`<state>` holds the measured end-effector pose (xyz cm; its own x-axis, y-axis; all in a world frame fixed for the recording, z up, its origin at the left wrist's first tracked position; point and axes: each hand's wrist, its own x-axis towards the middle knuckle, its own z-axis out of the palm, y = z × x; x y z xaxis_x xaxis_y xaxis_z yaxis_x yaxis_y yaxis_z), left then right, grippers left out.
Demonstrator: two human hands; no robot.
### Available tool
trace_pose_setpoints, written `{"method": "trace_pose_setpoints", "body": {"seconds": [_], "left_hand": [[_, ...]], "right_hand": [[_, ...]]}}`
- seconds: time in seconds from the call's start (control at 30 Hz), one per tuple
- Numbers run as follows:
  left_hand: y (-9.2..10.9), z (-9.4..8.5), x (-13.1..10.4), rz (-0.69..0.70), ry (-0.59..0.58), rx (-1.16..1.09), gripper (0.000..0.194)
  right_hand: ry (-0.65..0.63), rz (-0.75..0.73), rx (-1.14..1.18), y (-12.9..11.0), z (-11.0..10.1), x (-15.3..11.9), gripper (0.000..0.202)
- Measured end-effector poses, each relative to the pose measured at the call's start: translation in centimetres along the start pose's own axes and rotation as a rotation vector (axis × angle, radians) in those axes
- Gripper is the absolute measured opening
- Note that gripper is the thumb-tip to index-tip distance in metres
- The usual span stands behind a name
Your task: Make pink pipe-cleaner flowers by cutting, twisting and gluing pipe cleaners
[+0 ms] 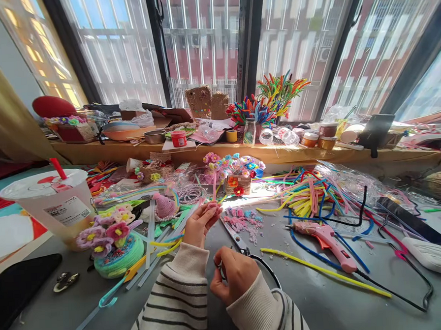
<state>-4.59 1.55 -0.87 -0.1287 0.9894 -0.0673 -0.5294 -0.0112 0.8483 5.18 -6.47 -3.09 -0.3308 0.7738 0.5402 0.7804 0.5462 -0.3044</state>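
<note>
The left hand (pixel 198 227) pinches a fuzzy pink stem (pixel 214 185); the right hand (pixel 236 273) curls over black-handled metal scissors (pixel 239 240), its exact grip unclear.

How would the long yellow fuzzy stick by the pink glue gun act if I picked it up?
The yellow stick would probably bend easily: it's thin, and a similar blue one nearby is curved. It's likely very light, being so slim. Its fuzzy look suggests it wouldn't be slippery.
</note>
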Motion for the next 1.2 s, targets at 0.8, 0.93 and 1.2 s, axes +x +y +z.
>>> {"method": "trace_pose_setpoints", "body": {"seconds": [0.8,0.93,1.2], "left_hand": [[0.4,0.2,-0.2,-0.045,-0.009,-0.022,0.015],[0.3,0.3,-0.2,-0.037,-0.003,-0.022,0.016],[0.3,0.2,-0.4,0.102,-0.048,-0.043,0.02]], "right_hand": [[0.433,0.627,1.119,8.5,-4.3,-4.6,0.019],[0.217,0.556,1.175,8.3,-3.0,-4.6,0.021],[-0.057,0.482,1.165,5.8,-0.7,-3.0,0.026]]}}
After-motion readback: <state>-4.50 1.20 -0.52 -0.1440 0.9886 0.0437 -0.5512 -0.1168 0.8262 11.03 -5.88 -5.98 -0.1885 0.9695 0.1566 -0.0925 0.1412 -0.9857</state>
